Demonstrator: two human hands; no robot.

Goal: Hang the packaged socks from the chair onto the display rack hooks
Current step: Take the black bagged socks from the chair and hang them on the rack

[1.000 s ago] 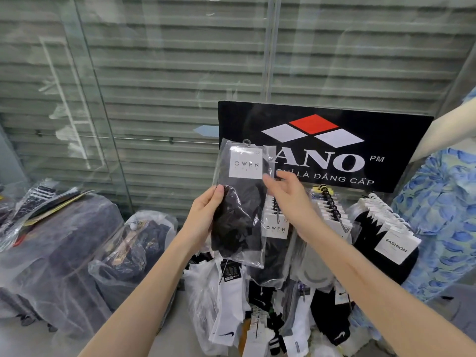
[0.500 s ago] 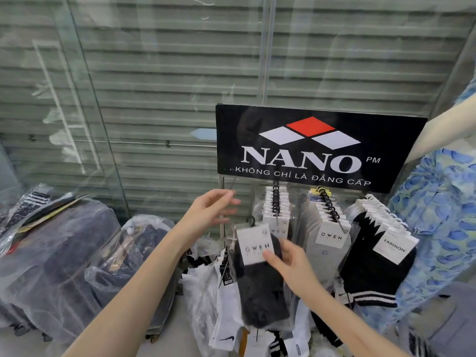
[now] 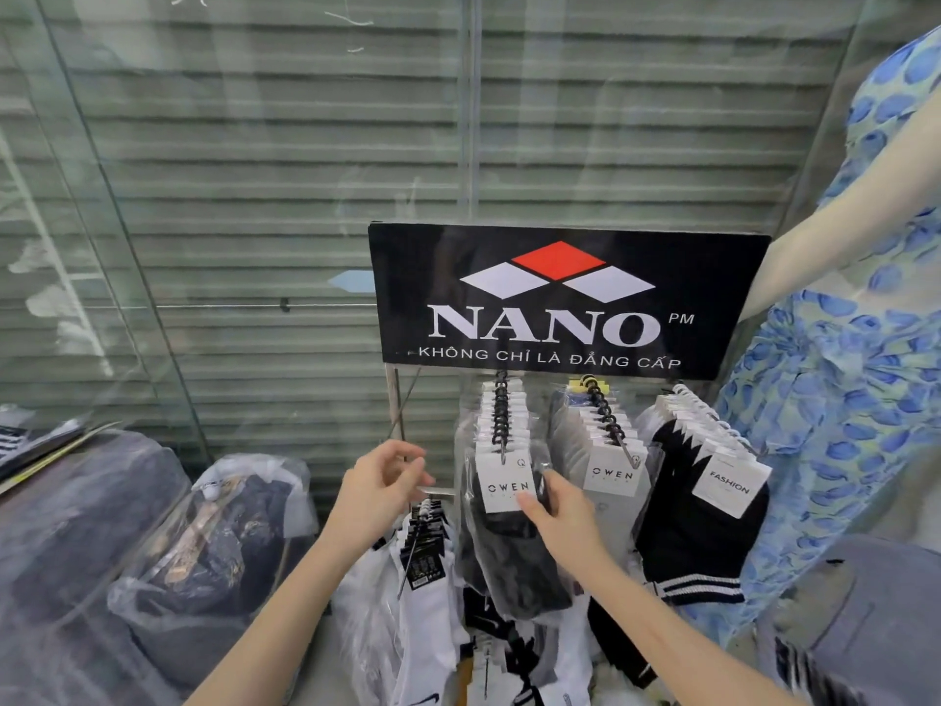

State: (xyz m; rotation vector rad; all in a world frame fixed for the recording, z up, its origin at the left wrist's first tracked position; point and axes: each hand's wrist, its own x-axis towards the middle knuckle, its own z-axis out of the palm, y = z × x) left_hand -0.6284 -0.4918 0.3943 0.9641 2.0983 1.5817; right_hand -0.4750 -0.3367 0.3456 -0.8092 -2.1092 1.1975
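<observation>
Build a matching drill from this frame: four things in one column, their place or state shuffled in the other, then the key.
Things
1. black OWEN pack
2. FASHION socks
3. NANO sign
4. left hand

Place or state
A. highest up, above all the hanging packs
B. holds nothing, fingers loosely curled
C. gripped at its edge by the right hand
D. hanging farthest right

Pairs: 1-C, 2-D, 3-A, 4-B
</observation>
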